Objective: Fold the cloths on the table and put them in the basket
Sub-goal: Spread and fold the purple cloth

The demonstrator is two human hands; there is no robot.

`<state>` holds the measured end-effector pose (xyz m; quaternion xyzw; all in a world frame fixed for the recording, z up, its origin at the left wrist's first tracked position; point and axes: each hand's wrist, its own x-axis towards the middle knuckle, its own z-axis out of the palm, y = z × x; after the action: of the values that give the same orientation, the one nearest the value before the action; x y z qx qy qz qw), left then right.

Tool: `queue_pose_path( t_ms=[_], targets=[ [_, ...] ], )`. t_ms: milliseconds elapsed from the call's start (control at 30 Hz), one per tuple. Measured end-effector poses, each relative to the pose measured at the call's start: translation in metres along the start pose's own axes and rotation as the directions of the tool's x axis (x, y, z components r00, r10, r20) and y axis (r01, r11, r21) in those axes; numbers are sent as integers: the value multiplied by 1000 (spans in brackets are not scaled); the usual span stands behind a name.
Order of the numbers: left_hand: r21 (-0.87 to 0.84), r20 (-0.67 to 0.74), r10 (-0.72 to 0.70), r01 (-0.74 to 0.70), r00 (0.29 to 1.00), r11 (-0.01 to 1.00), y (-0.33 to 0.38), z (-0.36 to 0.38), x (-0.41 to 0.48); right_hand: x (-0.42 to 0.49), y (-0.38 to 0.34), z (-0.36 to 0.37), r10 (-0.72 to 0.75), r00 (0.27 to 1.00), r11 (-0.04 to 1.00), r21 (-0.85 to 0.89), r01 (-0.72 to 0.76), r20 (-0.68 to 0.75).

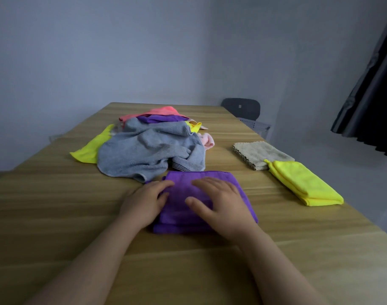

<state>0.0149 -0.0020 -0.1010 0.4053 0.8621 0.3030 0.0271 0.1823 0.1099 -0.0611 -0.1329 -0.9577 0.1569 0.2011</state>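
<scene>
Folded purple microfibre cloth (178,209) on the wooden tabletop (56,216), long axis running away from the person. Left hand (142,205) rests on its left edge and right hand (221,205) lies flat on top, both grips released. A folded yellow cloth (304,183) lies nearer the right hand.

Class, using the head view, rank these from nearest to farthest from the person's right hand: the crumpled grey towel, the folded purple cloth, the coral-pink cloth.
1. Folded purple cloth, directly under the right hand.
2. Crumpled grey towel, just behind it, mid-table.
3. Coral-pink cloth, at the far end of the pile.
</scene>
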Motion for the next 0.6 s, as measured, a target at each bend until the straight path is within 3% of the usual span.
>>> queue_pose_path(
  t_ms=[67, 167, 267, 300, 433, 600],
  targets=[
    [20, -32, -46, 47, 998, 999, -2, 0, 2, -7, 15, -7, 51, 999, 996, -77, -52, -12],
    [-112, -75, -122, 113, 990, 987, -1, -3, 3, -23, 38, -12, 100, 989, 989, -119, -87, 108],
    [-366, -28, -150, 130, 988, 921, 7, -3, -3, -34, 54, -18, 176, 979, 984, -26, -175, 100],
    [-362, -9, -127, 115, 992, 925, 14, -1, -6, -38, 60, -19, 196, 979, 980, 22, -197, 51],
    [111, 38, -69, 64, 997, 992, 41, 11, -11, -45, 74, -24, 252, 966, 964, 104, -245, -62],
    [105, 104, 3, -14, 995, 994, 65, 31, 20, -55, 94, -38, 377, 914, 923, 145, -358, -146]
  ],
)
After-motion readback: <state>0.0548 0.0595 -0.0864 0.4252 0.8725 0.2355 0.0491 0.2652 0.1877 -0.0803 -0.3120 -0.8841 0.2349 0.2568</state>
